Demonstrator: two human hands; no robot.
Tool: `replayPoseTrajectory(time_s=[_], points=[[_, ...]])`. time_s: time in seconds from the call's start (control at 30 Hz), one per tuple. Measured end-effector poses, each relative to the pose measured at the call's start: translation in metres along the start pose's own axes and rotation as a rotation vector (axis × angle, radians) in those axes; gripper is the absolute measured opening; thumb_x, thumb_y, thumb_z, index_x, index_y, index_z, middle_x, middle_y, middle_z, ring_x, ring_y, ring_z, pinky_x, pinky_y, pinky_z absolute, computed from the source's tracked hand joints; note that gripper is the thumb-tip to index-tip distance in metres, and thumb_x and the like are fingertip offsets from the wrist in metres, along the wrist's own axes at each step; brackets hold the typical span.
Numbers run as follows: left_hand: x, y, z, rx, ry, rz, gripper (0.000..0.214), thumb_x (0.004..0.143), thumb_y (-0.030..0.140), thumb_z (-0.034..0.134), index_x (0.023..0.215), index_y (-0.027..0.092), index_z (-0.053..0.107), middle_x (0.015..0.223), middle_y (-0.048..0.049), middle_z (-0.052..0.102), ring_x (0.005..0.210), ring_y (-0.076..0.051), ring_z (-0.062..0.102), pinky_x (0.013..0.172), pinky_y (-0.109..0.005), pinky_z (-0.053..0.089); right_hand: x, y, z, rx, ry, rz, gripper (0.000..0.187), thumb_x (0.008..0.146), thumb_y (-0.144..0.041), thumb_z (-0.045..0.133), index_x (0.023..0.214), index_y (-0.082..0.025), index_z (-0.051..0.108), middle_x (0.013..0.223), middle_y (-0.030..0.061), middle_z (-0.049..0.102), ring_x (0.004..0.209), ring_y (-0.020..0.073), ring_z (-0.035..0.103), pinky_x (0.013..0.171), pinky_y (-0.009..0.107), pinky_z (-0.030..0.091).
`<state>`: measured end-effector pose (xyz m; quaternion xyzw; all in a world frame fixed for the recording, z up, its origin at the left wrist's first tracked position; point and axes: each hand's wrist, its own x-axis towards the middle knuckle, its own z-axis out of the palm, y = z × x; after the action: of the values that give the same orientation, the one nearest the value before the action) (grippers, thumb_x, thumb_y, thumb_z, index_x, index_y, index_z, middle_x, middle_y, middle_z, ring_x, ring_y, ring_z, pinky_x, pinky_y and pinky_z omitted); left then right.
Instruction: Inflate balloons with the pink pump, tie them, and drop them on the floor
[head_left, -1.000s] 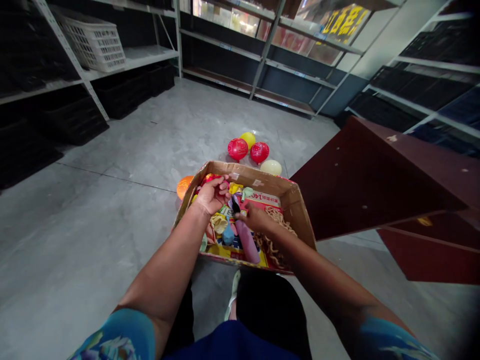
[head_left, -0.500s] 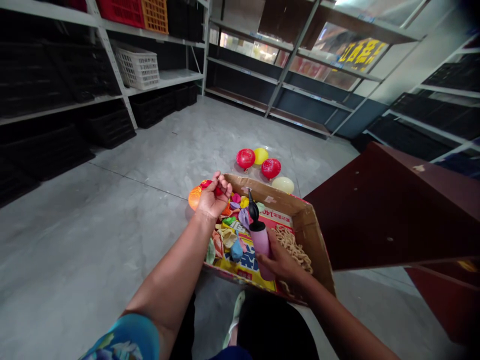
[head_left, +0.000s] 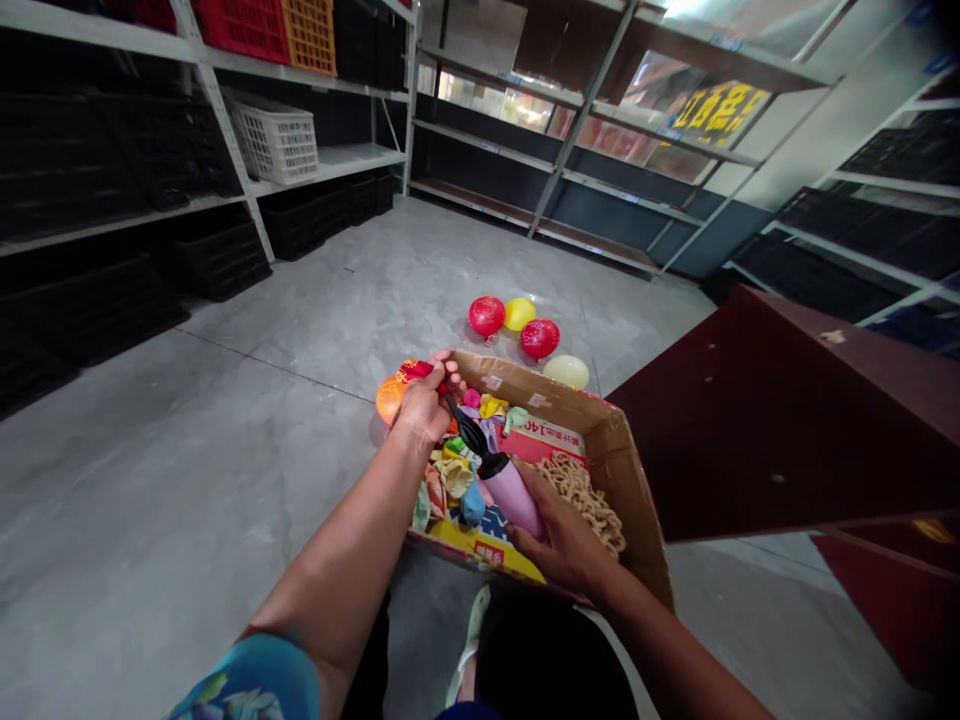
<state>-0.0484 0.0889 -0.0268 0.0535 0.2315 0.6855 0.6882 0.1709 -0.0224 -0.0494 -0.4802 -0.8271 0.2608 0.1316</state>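
Observation:
My left hand (head_left: 429,402) is closed on a limp red balloon (head_left: 416,371) with yellow print, above the left edge of a cardboard box (head_left: 634,470). My right hand (head_left: 559,520) grips the pink barrel of a balloon pump (head_left: 512,495). Its black nozzle (head_left: 466,428) tilts up and left, with the tip at my left fingers. Whether the tip sits inside the balloon's neck I cannot make out. Below lie several uninflated balloons (head_left: 456,476) in mixed colours, and a heap of beige cord (head_left: 581,495) fills the box's right side.
Beyond the box, inflated red (head_left: 487,316), yellow (head_left: 520,314) and pale (head_left: 566,371) balloons rest on the grey floor (head_left: 300,320). An orange balloon (head_left: 389,398) is at the box's left. A dark red wooden panel (head_left: 780,430) stands close on the right. Shelves with crates (head_left: 277,138) line the walls.
My right hand has tipped the pump leftward, bringing its nozzle to my left hand. My left fingers have drawn together around the red balloon.

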Motion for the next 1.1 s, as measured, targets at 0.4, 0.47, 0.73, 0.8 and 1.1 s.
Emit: replayPoseTrajectory(time_s=[0.4, 0.47, 0.73, 0.8, 1.1], points=[[0.001, -0.018, -0.002, 0.157, -0.033, 0.166, 0.028, 0.074, 0.019, 0.067, 0.099, 0.019, 0.054, 0.069, 0.0030, 0.057, 0.051, -0.004, 0.047, 0.052, -0.017, 0.041, 0.009, -0.001, 0.002, 0.060, 0.043, 0.014, 0.083, 0.077, -0.028, 0.061, 0.147, -0.025, 0.018, 0.145, 0.0128, 0.038, 0.129, 0.0323, 0.040, 0.105, 0.053, 0.033], [-0.001, -0.021, 0.001, 0.167, -0.027, 0.186, 0.033, 0.072, 0.020, 0.069, 0.100, 0.020, 0.051, 0.069, 0.0032, 0.058, 0.051, -0.005, 0.047, 0.052, -0.018, 0.041, 0.010, -0.002, 0.002, 0.075, 0.045, 0.029, 0.083, 0.076, -0.029, 0.061, 0.147, -0.024, 0.018, 0.145, 0.0128, 0.037, 0.130, 0.0323, 0.039, 0.105, 0.052, 0.032], [-0.002, -0.017, -0.002, 0.080, -0.126, -0.014, 0.017, 0.082, 0.028, 0.058, 0.095, 0.017, 0.054, 0.061, 0.0033, 0.048, 0.050, -0.008, 0.046, 0.054, -0.024, 0.044, 0.006, -0.003, 0.000, 0.177, 0.027, 0.024, 0.080, 0.079, -0.027, 0.059, 0.148, -0.024, 0.016, 0.148, 0.0093, 0.033, 0.134, 0.0283, 0.034, 0.109, 0.049, 0.028], [0.000, -0.016, -0.005, 0.062, -0.143, -0.043, 0.015, 0.084, 0.029, 0.054, 0.093, 0.017, 0.055, 0.062, 0.0025, 0.048, 0.052, -0.009, 0.048, 0.056, -0.026, 0.045, 0.005, -0.004, 0.000, 0.211, 0.021, 0.026, 0.079, 0.080, -0.027, 0.058, 0.147, -0.024, 0.017, 0.148, 0.0087, 0.033, 0.134, 0.0279, 0.034, 0.110, 0.050, 0.027], [0.004, -0.015, -0.009, 0.071, -0.097, -0.056, 0.014, 0.083, 0.025, 0.055, 0.093, 0.016, 0.056, 0.066, 0.0004, 0.052, 0.055, -0.010, 0.052, 0.059, -0.027, 0.048, 0.006, -0.006, -0.001, 0.273, 0.011, 0.054, 0.076, 0.080, -0.030, 0.059, 0.146, -0.024, 0.022, 0.148, 0.0080, 0.034, 0.134, 0.0277, 0.034, 0.110, 0.050, 0.027]])
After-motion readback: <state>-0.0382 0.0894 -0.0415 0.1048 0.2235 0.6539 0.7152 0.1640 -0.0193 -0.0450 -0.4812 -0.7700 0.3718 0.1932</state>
